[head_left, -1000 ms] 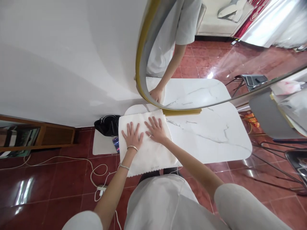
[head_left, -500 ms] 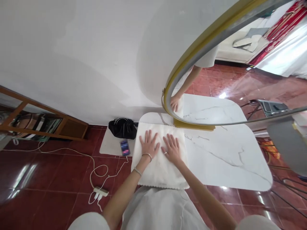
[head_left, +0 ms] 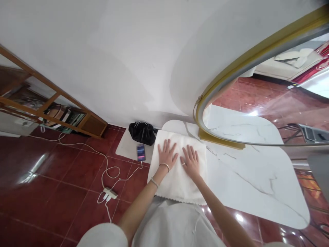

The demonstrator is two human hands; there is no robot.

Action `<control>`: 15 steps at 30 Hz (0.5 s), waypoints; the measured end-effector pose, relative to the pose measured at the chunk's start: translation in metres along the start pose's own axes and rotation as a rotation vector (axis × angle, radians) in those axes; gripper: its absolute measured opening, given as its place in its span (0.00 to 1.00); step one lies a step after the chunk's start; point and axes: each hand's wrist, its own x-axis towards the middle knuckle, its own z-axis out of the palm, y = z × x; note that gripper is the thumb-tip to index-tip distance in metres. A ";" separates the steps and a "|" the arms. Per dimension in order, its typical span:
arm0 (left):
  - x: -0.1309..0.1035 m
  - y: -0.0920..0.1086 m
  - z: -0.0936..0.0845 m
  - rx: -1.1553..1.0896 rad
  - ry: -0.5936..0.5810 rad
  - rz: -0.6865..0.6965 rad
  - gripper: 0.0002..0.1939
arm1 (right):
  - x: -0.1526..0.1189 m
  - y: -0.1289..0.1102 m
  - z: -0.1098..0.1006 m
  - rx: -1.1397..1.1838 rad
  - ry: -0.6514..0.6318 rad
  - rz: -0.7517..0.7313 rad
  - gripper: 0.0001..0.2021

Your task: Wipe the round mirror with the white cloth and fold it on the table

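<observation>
A white towel (head_left: 181,187) with a scalloped front edge lies flat over the left end of the white marbled table (head_left: 246,185). Flat on its left part rests my left hand (head_left: 167,155), fingers spread, with bracelets at the wrist and forearm. My right hand (head_left: 190,161) lies beside it on the towel, palm down and fingers spread, a ring on one finger. The hands are apart from each other, and neither grips the cloth.
A round gold-framed mirror (head_left: 205,103) stands on the table at the wall. Left of the table, a black bag (head_left: 142,133) and a phone (head_left: 141,153) lie on a pale surface. A power strip (head_left: 110,193) with cables lies on the red floor, near a wooden shelf (head_left: 59,99).
The camera view has turned, so the scene sits farther right and more of the shelf shows. Both hands keep their places on the towel.
</observation>
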 end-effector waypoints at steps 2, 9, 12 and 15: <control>-0.025 -0.003 -0.001 0.006 0.001 0.021 0.31 | -0.019 -0.008 -0.003 -0.003 -0.004 -0.026 0.29; -0.044 -0.012 -0.007 -0.007 -0.070 0.077 0.33 | -0.007 0.003 -0.016 0.059 -0.196 -0.107 0.26; -0.023 -0.007 -0.004 -0.003 -0.076 0.053 0.32 | 0.018 0.024 -0.018 0.081 -0.285 -0.171 0.25; -0.002 0.000 0.000 0.005 -0.079 0.053 0.32 | 0.037 0.043 -0.017 0.089 -0.320 -0.184 0.25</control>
